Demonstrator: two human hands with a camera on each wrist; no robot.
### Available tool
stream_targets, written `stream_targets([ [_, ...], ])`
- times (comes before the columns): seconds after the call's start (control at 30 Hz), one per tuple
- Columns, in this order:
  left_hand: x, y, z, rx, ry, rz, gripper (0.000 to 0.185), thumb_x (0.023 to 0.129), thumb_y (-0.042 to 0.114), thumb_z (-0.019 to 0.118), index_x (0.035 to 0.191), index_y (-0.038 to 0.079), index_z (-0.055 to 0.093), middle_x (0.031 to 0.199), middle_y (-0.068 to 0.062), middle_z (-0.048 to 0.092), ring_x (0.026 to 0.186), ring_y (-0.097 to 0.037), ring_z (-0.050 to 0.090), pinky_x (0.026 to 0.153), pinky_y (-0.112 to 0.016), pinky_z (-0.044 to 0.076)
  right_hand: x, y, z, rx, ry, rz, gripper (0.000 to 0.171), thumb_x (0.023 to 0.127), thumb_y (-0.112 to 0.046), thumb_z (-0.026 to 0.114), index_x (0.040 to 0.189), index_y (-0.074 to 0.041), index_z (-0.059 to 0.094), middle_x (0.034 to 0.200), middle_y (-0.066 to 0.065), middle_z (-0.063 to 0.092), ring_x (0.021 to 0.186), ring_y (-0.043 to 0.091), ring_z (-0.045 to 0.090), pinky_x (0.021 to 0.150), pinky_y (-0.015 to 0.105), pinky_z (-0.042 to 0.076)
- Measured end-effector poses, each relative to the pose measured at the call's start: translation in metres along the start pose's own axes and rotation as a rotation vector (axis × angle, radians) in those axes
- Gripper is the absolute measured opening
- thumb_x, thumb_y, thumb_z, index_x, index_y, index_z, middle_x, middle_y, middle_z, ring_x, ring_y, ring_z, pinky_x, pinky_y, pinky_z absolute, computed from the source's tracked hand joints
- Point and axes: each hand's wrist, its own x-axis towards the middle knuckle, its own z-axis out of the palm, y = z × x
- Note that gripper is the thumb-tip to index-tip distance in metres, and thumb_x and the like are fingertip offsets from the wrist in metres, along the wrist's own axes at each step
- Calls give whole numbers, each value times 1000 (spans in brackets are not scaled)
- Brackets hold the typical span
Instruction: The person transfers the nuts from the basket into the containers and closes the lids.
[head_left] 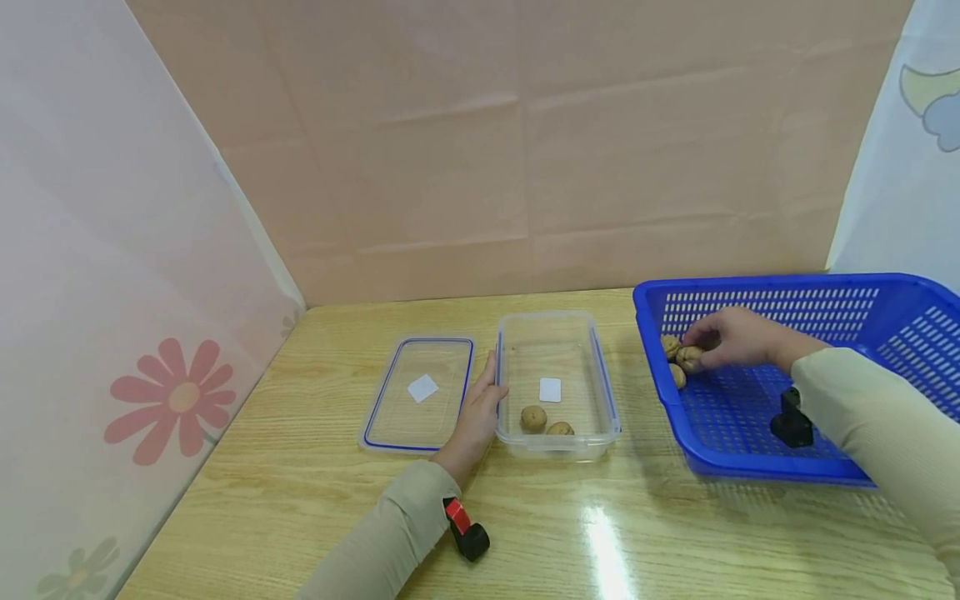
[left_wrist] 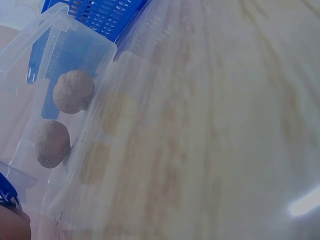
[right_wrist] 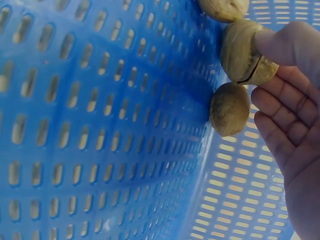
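Okay, your right hand (head_left: pixel 738 337) pinches a walnut (head_left: pixel 689 359) between thumb and fingers, inside the blue basket (head_left: pixel 780 465), close by its left wall. The right wrist view shows your thumb on top of the shell and a dark split running along it. Two more walnuts sit in that same spot, just beside the pinched one: an upper walnut (right_wrist: pixel 225 7) and a lower walnut (right_wrist: pixel 230 109).

Your left hand (head_left: pixel 472 421) lies against the clear container (head_left: pixel 525 358), fingers straight along its left side, thumb at the rim. How firmly it presses, can't tell.

Container stands open on the counter (head_left: pixel 262 467), between your left hand and the basket. Two walnuts rest in it at the near end, a left walnut (head_left: pixel 533 418) and a right walnut (head_left: pixel 560 428), near each other; a white label (head_left: pixel 551 389) shows beyond them.

Left of your left hand, the lid (head_left: pixel 442 417) with its blue seal lies flat, bearing a white square (head_left: pixel 422 388). Your sleeves are beige, black camera (head_left: pixel 471 537) at your left wrist. Pink flower (head_left: pixel 171 400) on the left sheet, tan backdrop (head_left: pixel 420 167) behind.
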Motion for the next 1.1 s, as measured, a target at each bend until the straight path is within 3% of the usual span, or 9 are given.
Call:
stream_targets([
  [0.33,0,-1,1,-9,13,-9,58,95,9,31,148,7,8,156,-7,2,143,-24,-1,115,-43,2,-6,-3,-9,11,65,20,18,69,-15,75,86,-10,71,81,-2,67,74,11,59,69,34,51],
  [0.6,-1,1,1,-12,12,4,58,95,8,31,148,6,8,156,-8,2,143,-25,0,115,-43,3,-9,-2,-18,81,106,71,17,73,-15,73,87,-7,71,84,2,68,72,8,58,64,24,50],
  [0.9,0,1,1,-14,8,-8,58,95,7,31,148,5,7,156,-8,2,142,-27,-2,115,-43,2,-11,-7,-27,159,159,64,22,79,-11,69,98,0,69,92,11,69,72,-1,57,63,21,50],
  [1.1,0,2,1,-21,10,-2,58,94,6,31,148,5,8,156,-9,2,142,-27,-2,115,-43,1,-9,-13,-34,180,194,67,26,80,-16,70,100,0,68,91,8,70,74,-4,57,64,19,48],
])
